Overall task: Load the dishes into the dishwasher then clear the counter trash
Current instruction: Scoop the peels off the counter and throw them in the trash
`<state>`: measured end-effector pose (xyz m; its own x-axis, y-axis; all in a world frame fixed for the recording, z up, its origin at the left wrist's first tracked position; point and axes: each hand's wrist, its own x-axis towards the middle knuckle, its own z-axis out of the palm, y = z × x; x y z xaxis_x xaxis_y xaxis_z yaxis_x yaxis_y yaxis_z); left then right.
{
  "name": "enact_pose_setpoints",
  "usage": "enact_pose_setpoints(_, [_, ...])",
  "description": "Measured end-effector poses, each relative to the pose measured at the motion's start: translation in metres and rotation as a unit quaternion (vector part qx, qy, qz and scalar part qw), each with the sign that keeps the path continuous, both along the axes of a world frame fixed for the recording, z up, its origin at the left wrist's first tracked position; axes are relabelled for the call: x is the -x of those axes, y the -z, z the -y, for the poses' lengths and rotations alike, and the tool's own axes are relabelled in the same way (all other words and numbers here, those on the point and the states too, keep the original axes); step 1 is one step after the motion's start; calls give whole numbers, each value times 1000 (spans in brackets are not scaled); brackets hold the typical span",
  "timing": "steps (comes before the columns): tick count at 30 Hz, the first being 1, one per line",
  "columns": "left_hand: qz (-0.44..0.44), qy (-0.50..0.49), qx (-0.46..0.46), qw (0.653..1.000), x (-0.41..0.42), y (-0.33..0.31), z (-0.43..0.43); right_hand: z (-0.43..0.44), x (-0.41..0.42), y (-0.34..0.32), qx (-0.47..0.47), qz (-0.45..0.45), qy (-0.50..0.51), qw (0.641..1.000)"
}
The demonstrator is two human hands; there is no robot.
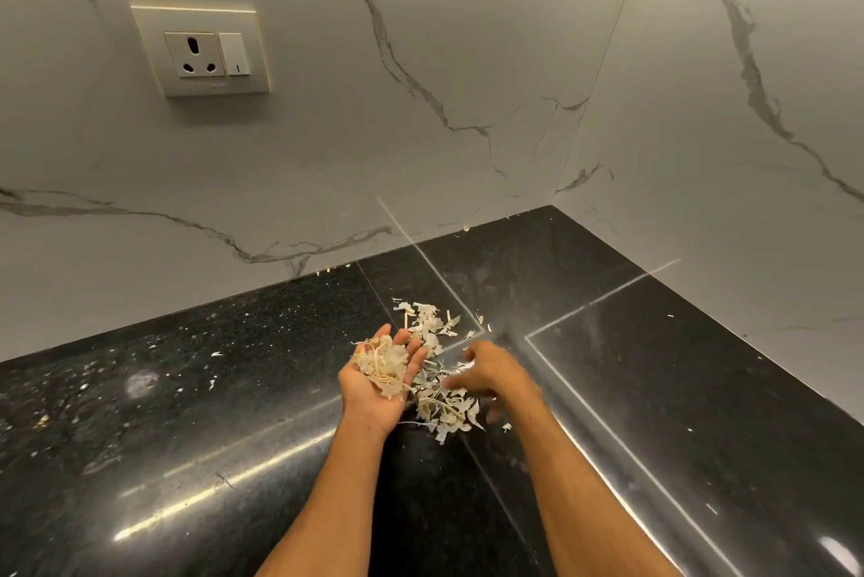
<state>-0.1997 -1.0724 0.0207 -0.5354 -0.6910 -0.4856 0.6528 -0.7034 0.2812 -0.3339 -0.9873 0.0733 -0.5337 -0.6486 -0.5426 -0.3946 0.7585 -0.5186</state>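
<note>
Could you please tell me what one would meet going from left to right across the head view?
socket → switch → left hand → right hand. The scraps overlap both hands, so I leave them out.

Wall socket (194,55) with rocker switch (235,54) just beside it, well above and left of the grip. Veined marble wall corner (568,165) beyond the grip, rightward.

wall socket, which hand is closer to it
Left. The left hand cups scraps below and right of the socket; the right hand is farther right, at the scrap pile.
</note>
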Motion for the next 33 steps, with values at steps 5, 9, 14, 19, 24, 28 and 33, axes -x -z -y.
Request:
enact_pose_setpoints(5, [-3,-6,5,1000,-8,-3,7,-3,-11,38,-42,-11,-73,996])
enact_pose_setpoints(9, [2,-14,12,1000,-17,-4,13,5,-20,46,55,-41,-49,996])
enact_pose_setpoints(14, [29,-2,23,999,-30,4,19,22,-13,37,23,-42,-27,998])
enact_pose_setpoints(19, [40,10,22,999,-34,12,20,42,-20,38,-62,-87,-122,987])
enact_pose_setpoints(24, [40,7,14,999,-34,16,19,46,-26,46,-40,-133,-140,980])
enact_pose_setpoints(28, [49,2,4,999,-34,21,18,49,-26,46,-2,-122,-139,983])
enact_pose_setpoints(33, [55,-7,-1,998,-30,24,14,42,-26,41,10,-149,-140,979])
